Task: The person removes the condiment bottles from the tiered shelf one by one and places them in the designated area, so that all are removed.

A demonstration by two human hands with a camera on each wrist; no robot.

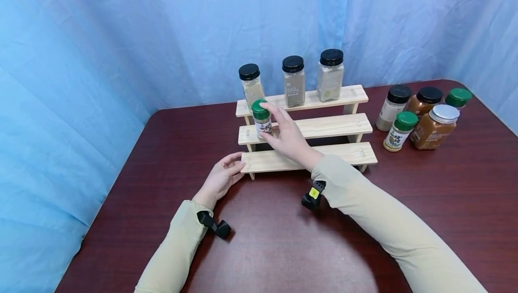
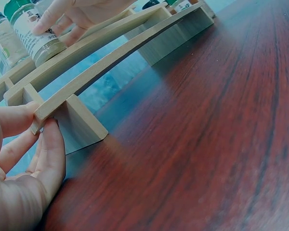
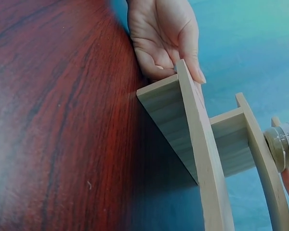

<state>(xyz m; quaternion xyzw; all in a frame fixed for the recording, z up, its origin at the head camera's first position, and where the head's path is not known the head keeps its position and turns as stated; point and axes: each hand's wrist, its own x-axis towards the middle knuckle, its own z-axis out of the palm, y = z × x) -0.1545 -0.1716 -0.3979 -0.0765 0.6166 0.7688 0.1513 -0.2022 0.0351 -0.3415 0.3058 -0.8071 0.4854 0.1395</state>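
Observation:
A three-step wooden rack (image 1: 340,152) stands on the table. My left hand (image 1: 221,177) pinches the left end of its lowest step, thumb on top and fingers beneath, as the left wrist view shows. With thumb and fingers my right hand (image 1: 292,139) holds a small spice jar (image 1: 264,126) that has a green lid and a white label. The jar is upright, its base right at the left end of the middle step. Along the top step stand three black-lidded jars: a pale one (image 1: 253,89), a black pepper jar (image 1: 294,88) and another grey one (image 1: 330,79).
Right of the rack several jars cluster on the dark red table (image 1: 425,203): a green-lidded jar (image 1: 396,140), a silver-lidded brown jar (image 1: 435,131), a black-lidded shaker (image 1: 391,110) and others behind. Blue curtain (image 1: 194,36) hangs behind the table and at both sides.

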